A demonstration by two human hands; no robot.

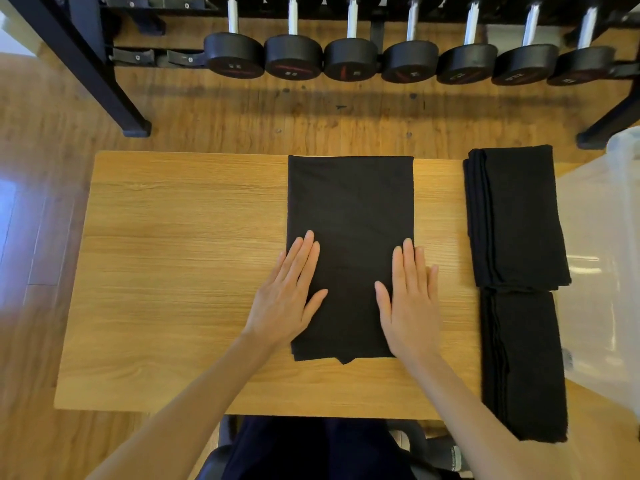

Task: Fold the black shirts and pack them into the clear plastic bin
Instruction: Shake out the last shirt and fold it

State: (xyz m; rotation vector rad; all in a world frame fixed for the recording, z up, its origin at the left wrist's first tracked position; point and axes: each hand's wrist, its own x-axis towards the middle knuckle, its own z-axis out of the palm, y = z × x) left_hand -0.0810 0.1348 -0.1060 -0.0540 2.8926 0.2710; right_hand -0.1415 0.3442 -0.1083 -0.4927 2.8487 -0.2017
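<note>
Fingers (304, 251) of both hands flat on black shirt (349, 209); near end

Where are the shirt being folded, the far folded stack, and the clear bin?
shirt being folded (349, 209): head view, upper middle of fabric
far folded stack (519, 216): head view, top face
clear bin (602, 216): head view, translucent wall

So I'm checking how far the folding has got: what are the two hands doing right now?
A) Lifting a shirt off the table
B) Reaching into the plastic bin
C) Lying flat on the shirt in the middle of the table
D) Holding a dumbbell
C: the left hand and right hand both lie flat with straight fingers on the near part of the shirt on the table, well away from the plastic bin.
</note>
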